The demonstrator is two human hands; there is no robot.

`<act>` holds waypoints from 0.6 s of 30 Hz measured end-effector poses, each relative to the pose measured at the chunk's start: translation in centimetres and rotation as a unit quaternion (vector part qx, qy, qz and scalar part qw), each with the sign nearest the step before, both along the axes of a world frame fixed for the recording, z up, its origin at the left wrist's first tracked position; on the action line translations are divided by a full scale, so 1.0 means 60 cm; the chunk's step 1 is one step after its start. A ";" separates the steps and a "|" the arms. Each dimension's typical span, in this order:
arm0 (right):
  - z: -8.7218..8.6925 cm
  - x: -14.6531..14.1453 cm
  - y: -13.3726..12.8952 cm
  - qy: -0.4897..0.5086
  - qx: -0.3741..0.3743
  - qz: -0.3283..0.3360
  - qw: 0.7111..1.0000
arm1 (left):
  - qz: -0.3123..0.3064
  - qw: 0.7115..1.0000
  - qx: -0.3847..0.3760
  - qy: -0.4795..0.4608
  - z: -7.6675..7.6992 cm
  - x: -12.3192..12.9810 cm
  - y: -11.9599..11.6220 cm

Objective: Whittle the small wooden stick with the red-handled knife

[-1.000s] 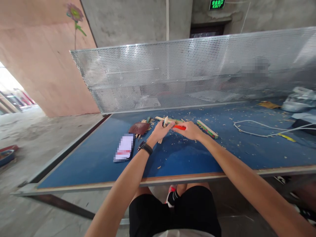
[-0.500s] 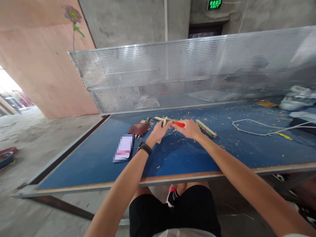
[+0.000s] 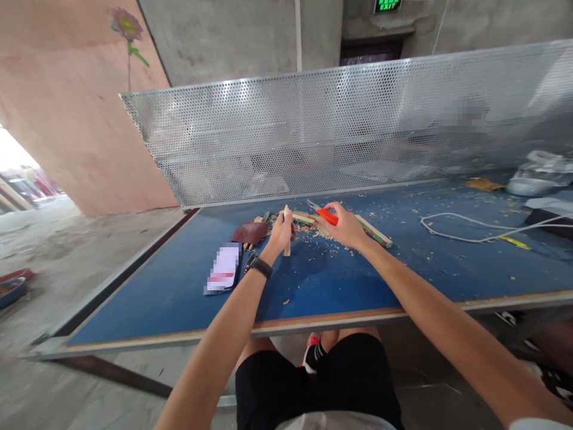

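My left hand (image 3: 280, 234) is closed around a pale wooden stick (image 3: 287, 248), whose tapered tip sticks up above the fingers and whose flat lower end shows below. My right hand (image 3: 342, 227) grips an orange utility knife (image 3: 327, 215) with its blade out, pointing up and left. The blade is apart from the stick. Wood shavings (image 3: 323, 230) lie on the blue table (image 3: 340, 283) beneath and between both hands. Behind them rests a wooden strip with green sides (image 3: 303, 218). A similar striped strip (image 3: 375, 232) lies beside my right wrist.
Left of my left hand are a brown leather-like piece (image 3: 249, 232) over some sticks and a phone (image 3: 224, 267). A white cable (image 3: 452, 237), a yellow object (image 3: 515, 242) and a plastic bag (image 3: 541, 174) lie on the right. A perforated metal screen (image 3: 286, 140) borders the far edge.
My hands have moved apart. The knife has come away from the stick, its blade now showing, and the stick has turned more upright in my left hand.
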State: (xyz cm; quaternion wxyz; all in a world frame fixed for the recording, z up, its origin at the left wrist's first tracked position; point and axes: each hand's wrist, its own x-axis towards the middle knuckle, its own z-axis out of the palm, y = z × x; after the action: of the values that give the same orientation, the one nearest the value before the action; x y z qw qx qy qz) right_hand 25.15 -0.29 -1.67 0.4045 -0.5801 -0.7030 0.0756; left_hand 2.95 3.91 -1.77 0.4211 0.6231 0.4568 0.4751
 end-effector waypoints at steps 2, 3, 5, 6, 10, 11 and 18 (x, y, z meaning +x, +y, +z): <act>-0.007 -0.005 0.005 0.001 0.012 0.033 0.999 | 0.005 1.000 0.000 -0.014 0.007 -0.003 -0.002; -0.010 -0.006 0.007 0.001 0.012 0.049 0.999 | 0.011 1.000 0.005 -0.014 0.010 -0.003 -0.003; -0.015 -0.006 0.011 -0.004 0.000 0.065 0.998 | 0.020 0.999 0.036 0.004 0.014 -0.004 -0.005; -0.016 -0.004 0.012 -0.008 -0.006 0.066 0.998 | 0.021 0.998 0.052 0.018 0.014 -0.004 -0.005; -0.015 0.003 0.011 -0.012 -0.012 0.059 0.998 | -0.002 0.996 0.082 0.034 0.014 -0.003 -0.007; -0.014 0.003 0.010 -0.009 -0.012 0.062 0.998 | -0.012 0.996 0.081 0.028 0.014 -0.003 -0.008; -0.004 0.000 -0.001 -0.004 -0.023 0.066 0.998 | -0.037 0.995 0.075 0.052 0.021 -0.004 -0.016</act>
State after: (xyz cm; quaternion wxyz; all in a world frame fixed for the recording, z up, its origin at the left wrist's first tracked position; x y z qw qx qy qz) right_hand 25.16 -0.32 -1.91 0.3821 -0.5418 -0.7396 0.1158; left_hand 2.71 2.94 -0.53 0.3665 0.6927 0.4181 0.4594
